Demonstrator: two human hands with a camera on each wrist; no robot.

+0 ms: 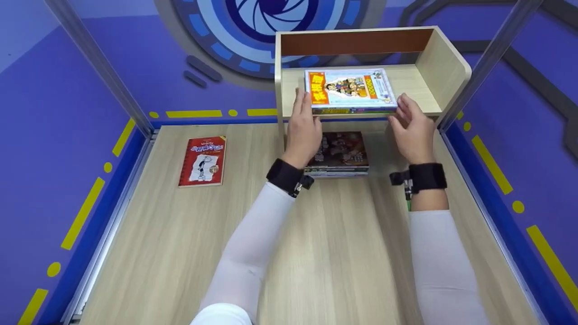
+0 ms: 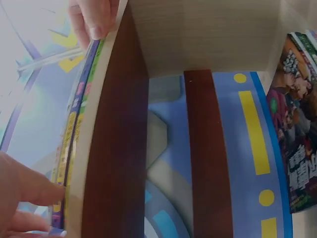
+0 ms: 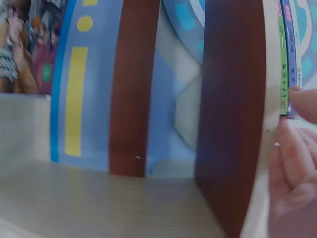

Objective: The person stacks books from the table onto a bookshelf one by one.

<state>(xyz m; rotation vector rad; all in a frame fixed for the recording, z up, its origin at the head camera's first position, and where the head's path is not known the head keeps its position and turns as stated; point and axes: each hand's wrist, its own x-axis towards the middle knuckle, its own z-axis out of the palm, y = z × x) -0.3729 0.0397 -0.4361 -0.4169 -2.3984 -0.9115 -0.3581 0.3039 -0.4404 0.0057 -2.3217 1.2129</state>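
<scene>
A small stack of comic books (image 1: 350,90) lies flat on the upper board of a wooden shelf (image 1: 445,72), its top cover white with a cartoon group and a red-orange title strip. My left hand (image 1: 305,133) rests along the stack's left edge, fingers fairly straight, thumb at the front. On the opposite side, the right hand (image 1: 413,128) touches the front right corner with thumb and fingertips. Yellow, purple and green spines (image 2: 74,129) face me at the board's front edge. In the right wrist view, the thumb lies against the spines (image 3: 287,64) near their end.
Below the upper board, a stack of dark-covered books (image 1: 343,151) sits in the lower part of the shelf, partly hidden by my left hand. A red book (image 1: 203,161) lies alone on the table (image 1: 180,253) to the left. Blue-purple walls (image 1: 108,72) enclose the table.
</scene>
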